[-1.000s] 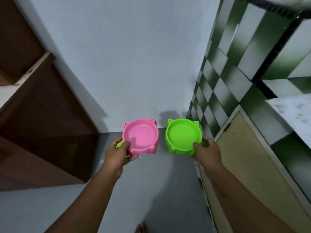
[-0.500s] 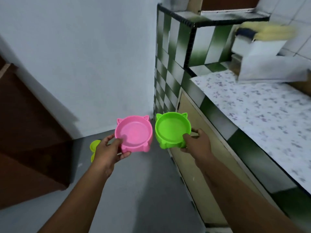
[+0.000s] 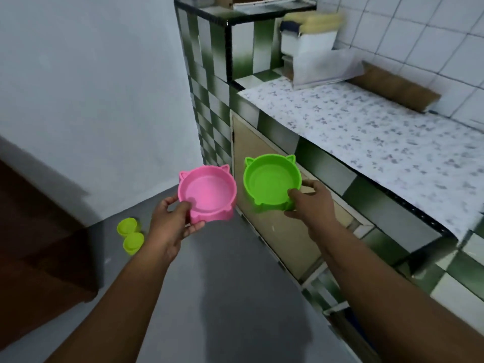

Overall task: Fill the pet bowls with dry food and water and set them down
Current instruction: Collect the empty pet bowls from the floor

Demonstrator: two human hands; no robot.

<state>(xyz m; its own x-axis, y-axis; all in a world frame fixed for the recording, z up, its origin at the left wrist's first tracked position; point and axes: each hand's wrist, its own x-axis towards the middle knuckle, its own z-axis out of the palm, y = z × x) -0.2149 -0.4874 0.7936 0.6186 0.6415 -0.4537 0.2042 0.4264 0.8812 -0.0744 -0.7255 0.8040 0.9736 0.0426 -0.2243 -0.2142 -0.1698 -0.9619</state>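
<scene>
Above the smooth grey floor [image 3: 235, 297], the left hand [image 3: 170, 226] pinches a glossy pink cat-eared plastic bowl [image 3: 207, 195]; the right hand [image 3: 311, 205] pinches its green twin [image 3: 271, 182].

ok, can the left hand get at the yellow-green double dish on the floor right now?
Probably not as is. The left hand grips the pink cat-ear bowl, so it's occupied. The yellow-green double dish lies on the grey floor below it, with nothing in between; free the hand first.
</scene>
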